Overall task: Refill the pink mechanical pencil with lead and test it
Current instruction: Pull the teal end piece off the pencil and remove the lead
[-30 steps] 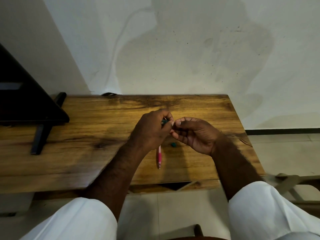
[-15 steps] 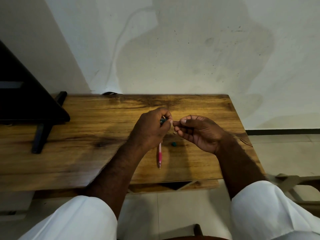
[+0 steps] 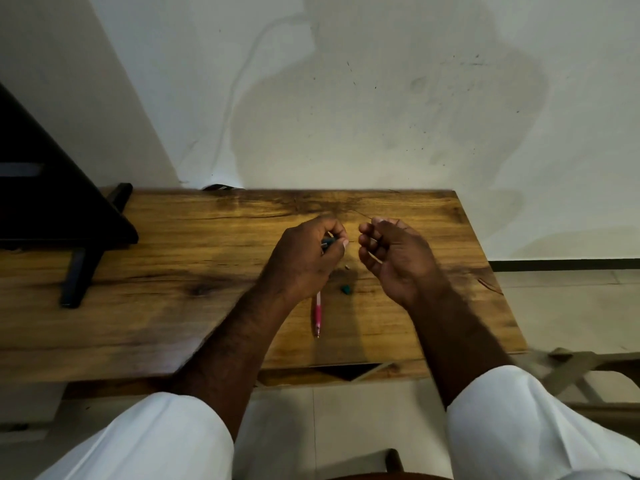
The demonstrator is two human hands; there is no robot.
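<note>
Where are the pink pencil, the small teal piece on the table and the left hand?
pink pencil point(image 3: 317, 311): head view, on the pink barrel below the hand.
small teal piece point(image 3: 345, 289): head view, on its middle.
left hand point(image 3: 304, 261): head view, on the back of the hand.

One pink pencil, one thin lead, one teal cap

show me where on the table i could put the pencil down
Bare wood lies between the black stand and the left hand gripping the pencil, and along the right edge of the table past the right hand. Crowded between the hands: a green cap and a small tan bit.
</note>
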